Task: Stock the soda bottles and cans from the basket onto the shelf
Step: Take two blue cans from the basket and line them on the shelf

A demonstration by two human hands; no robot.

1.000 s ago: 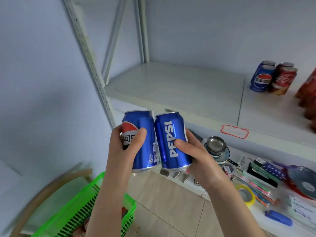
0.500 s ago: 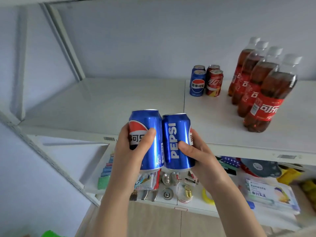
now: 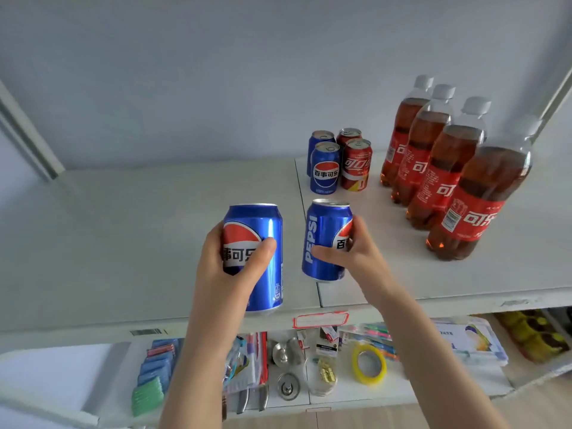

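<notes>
Soft, even light makes the scene bright and a little washed out, with faint shadows under the cola bottles (image 3: 445,168) on the shelf (image 3: 139,236). A glare streak runs down the nearest blue can (image 3: 268,224), and the wide lens bows the shelf's front edge.

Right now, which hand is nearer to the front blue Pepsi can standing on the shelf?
Right. The right hand, holding one Pepsi can, is just in front of the front standing Pepsi can; the left hand, holding another can, is farther left.
</notes>
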